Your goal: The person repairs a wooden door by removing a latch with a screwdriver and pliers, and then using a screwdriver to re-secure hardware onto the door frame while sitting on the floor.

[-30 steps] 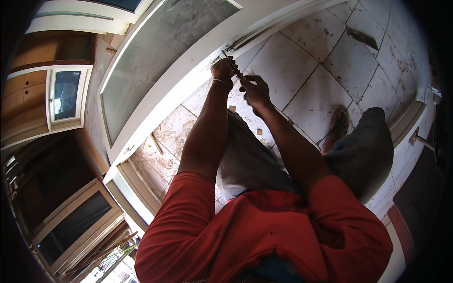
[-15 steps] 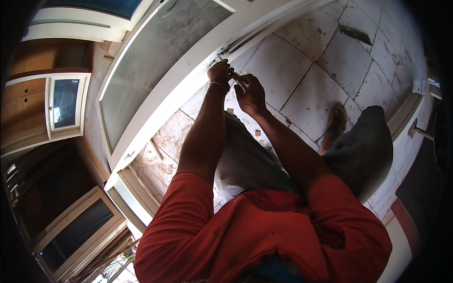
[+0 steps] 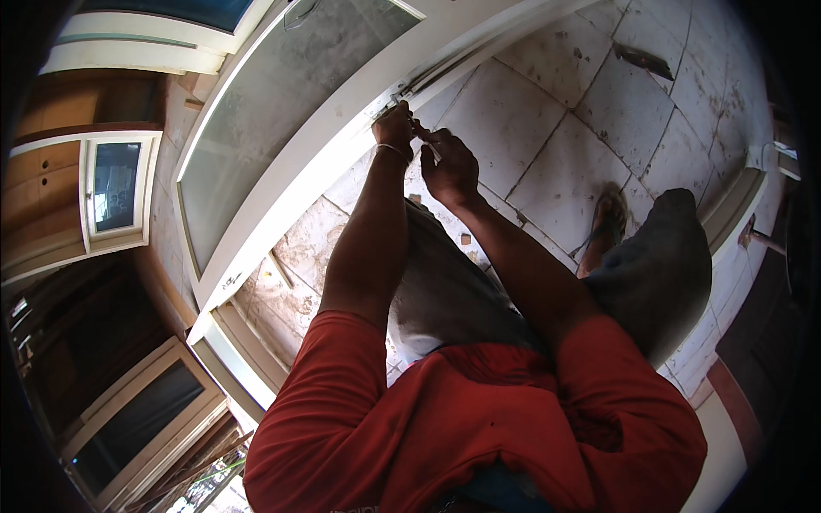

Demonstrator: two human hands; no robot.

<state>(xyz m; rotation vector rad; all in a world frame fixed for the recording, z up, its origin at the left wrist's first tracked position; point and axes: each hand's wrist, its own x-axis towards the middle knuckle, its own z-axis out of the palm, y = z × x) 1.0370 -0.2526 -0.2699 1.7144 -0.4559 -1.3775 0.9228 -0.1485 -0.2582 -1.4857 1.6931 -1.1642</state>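
Note:
A white-framed panel [image 3: 329,150] with frosted glass [image 3: 291,103] stands on edge in front of me. At its right edge, a metal fitting [image 3: 400,91] sits in the frame. My left hand [image 3: 393,128] is closed right against this fitting, and its fingers hide whatever they grip. Just to the right and slightly nearer, my right hand [image 3: 451,168] curls its fingers and thumb round a slim tool [image 3: 434,154]. The tool reaches toward my left fingers; its tip is hidden, and its exact kind is too small to tell.
Dirty white floor tiles [image 3: 522,128] spread to the right, with a dark scrap piece [image 3: 643,61] lying on them. My bent knee and sandalled foot [image 3: 609,214] are at the right. Other framed panels [image 3: 120,188] stand at the left. A thin stick [image 3: 280,269] lies near the frame.
Both hands have shifted very slightly left and stay close together at the fitting. My right fingers have curled in more around the tool. The panel looks unmoved.

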